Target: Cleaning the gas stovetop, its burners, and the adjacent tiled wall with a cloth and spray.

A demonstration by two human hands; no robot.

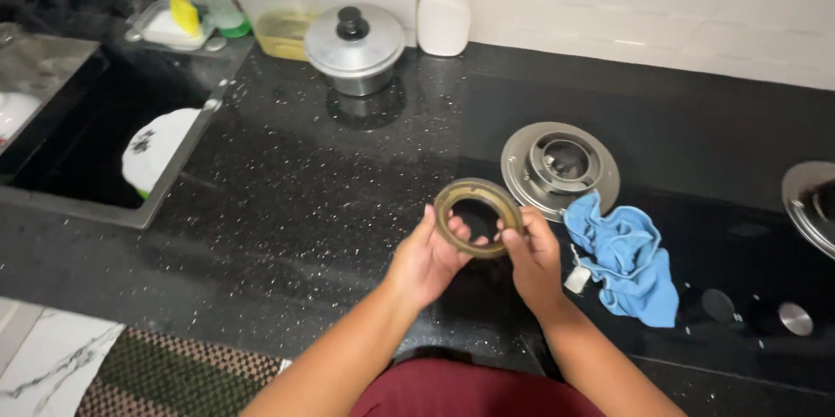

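One brass burner ring [477,217] between two hands: left hand [428,259], right hand [532,259].

Brass-brown ring [477,217], crumpled blue cloth [628,260], black white-speckled countertop [296,182], silver lidded pot [355,47], white tiles [652,0]

Open counter to the left, clutter to the right

Bare black countertop [287,182] lies between sink [187,173] and hands; blue cloth [626,260], burner base [559,166] and knobs [795,319] crowd the right.
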